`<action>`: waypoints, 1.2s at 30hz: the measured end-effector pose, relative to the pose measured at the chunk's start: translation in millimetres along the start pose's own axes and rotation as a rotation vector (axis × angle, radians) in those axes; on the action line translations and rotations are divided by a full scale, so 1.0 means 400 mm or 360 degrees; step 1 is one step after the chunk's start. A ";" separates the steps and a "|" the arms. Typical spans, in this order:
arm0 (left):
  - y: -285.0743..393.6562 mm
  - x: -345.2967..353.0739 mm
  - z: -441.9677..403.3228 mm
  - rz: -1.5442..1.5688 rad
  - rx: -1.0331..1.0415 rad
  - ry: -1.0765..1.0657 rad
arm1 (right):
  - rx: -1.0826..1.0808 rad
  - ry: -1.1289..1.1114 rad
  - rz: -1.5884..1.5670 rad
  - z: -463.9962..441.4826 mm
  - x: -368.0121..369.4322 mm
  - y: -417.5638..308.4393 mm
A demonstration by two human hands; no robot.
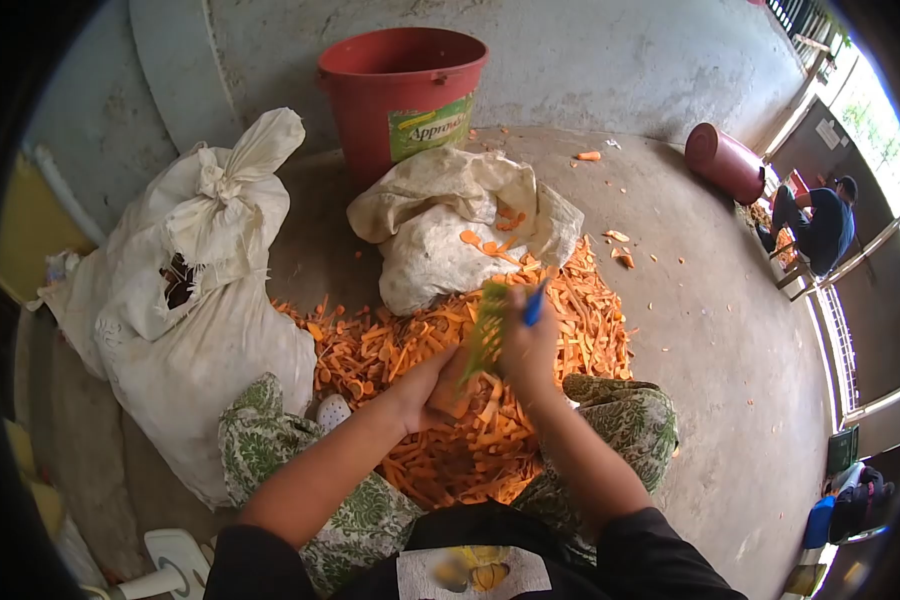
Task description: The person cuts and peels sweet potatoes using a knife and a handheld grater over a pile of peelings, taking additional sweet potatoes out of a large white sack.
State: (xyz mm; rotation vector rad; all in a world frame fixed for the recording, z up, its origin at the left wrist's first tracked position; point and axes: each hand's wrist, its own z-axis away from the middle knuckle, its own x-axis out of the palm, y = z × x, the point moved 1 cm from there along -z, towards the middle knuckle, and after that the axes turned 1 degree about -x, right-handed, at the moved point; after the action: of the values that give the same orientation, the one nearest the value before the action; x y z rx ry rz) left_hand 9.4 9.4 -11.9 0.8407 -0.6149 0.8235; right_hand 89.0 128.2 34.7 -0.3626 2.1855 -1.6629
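Note:
My left hand [417, 388] is closed around an orange carrot piece [452, 396], low over the heap. In my right hand [530, 345], just right of it, is a blurred green slotted tool [486, 328]. A blue handle-like part [535, 303] sticks up from the same fist; I cannot tell whether it joins the green part. Below both hands spreads a heap of cut carrot pieces [595, 325], on the floor between my knees. An opened white sack [425, 260] lies at the heap's far side, with some orange slices on it.
A tied, full white sack [210, 370] with a torn hole stands at left. Behind the opened sack is a red tub [400, 90] by the wall. Another red tub [720, 163] lies tipped at right, near a seated person [825, 225]. A white stool-like object [175, 565] is at lower left.

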 end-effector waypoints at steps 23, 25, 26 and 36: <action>-0.028 0.025 0.001 -0.0222 0.0204 0.0216 | -0.0175 -0.0102 0.0743 0.056 0.026 -0.024; -0.015 0.027 0.013 -0.0395 0.0139 0.0187 | -0.0042 0.0043 0.0658 0.015 0.017 0.025; -0.013 0.031 0.020 -0.0573 0.0068 0.0160 | -0.0103 0.0201 0.0608 -0.040 -0.003 0.094; -0.005 0.021 0.017 -0.0043 0.0062 0.0084 | 0.0304 0.0065 0.0007 -0.022 -0.011 -0.018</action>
State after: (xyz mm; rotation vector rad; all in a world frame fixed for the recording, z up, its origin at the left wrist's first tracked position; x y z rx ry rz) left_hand 14.7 6.1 -2.8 0.8579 -0.5414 0.8330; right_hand 89.0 135.7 44.4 -0.2728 2.0315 -1.8725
